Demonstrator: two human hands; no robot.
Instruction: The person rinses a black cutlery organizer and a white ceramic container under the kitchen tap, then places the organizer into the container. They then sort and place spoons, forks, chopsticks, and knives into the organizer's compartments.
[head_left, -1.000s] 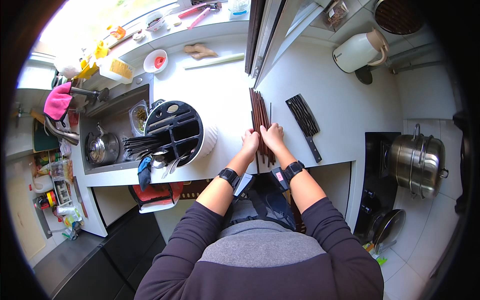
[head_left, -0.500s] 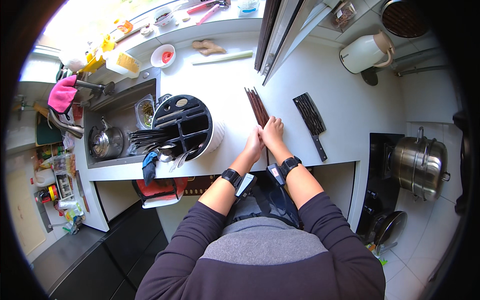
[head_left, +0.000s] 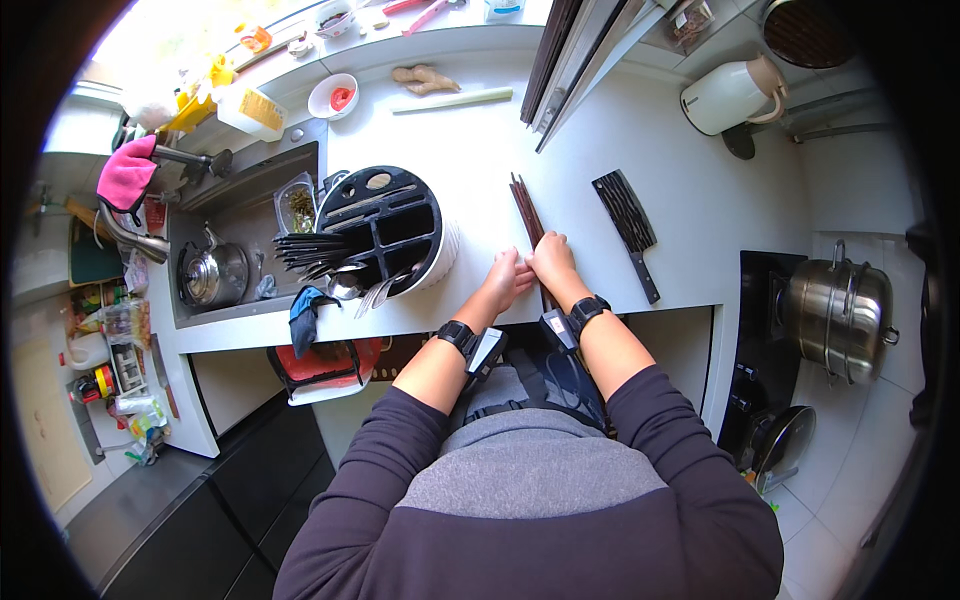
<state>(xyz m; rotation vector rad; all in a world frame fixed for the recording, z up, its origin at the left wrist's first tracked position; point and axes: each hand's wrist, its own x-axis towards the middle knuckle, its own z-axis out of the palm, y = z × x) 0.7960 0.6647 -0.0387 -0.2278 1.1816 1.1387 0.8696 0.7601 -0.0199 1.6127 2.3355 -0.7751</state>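
Over the white counter my right hand (head_left: 553, 264) is closed around a bundle of brown chopsticks (head_left: 525, 204); their far ends fan out slightly and point away from me. Just left of it, my left hand (head_left: 508, 278) has its fingers stretched out beside the bundle, with nothing visible in them. To the left stands a round utensil holder (head_left: 448, 254) with a black divided top. Black-handled cutlery (head_left: 312, 252) and spoons (head_left: 346, 283) lean out of its near left side. A cleaver (head_left: 628, 222) with a dark patterned blade lies to the right of my hands.
The sink (head_left: 262, 180) at left holds a kettle (head_left: 215, 275) and a plastic tub (head_left: 296, 207). Ginger (head_left: 424, 79), a pale green stalk (head_left: 452, 100) and a bowl (head_left: 322, 99) lie along the back. A white jug (head_left: 722, 98) and steel steamer pot (head_left: 838, 315) stand at right.
My left hand has come slightly away from the chopsticks, its fingers now apart. The right hand keeps its hold on them. The whole view has shifted a little.
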